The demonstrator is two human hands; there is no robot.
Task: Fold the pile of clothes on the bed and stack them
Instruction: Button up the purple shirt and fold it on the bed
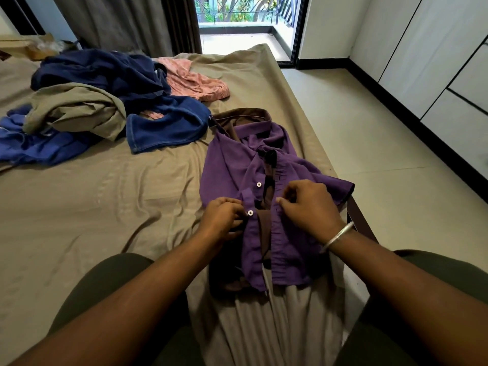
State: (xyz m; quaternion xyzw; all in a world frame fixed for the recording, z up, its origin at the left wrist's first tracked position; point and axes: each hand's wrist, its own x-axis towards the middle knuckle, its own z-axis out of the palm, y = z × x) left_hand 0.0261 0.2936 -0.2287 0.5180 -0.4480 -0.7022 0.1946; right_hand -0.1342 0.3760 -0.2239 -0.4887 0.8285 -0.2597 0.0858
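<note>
The purple shirt (264, 180) is lying face up near the right edge of the bed (105, 207), on top of a brown garment (240, 117) whose edge is showing past its collar. Its long axis is running away from me, with the collar pointing to the far end and the hem pointing to my body. The front is open, and the two plackets are lying just beside each other with a narrow gap between them.

I am seeing my left hand (224, 220) pinching the button placket next to a white button (250, 212), and my right hand (309, 204) pinching the opposite placket at nearly the same height. Both hands are grasping cloth, one on each side of the gap, so I judge that the coming move is bringing the two edges together across the axis, probably for closing this button. The left hand is nearer to the button.

Further to the left, the pile of clothes (105, 107) is waiting unfolded: dark blue, khaki and pink pieces, well apart from the shirt
</note>
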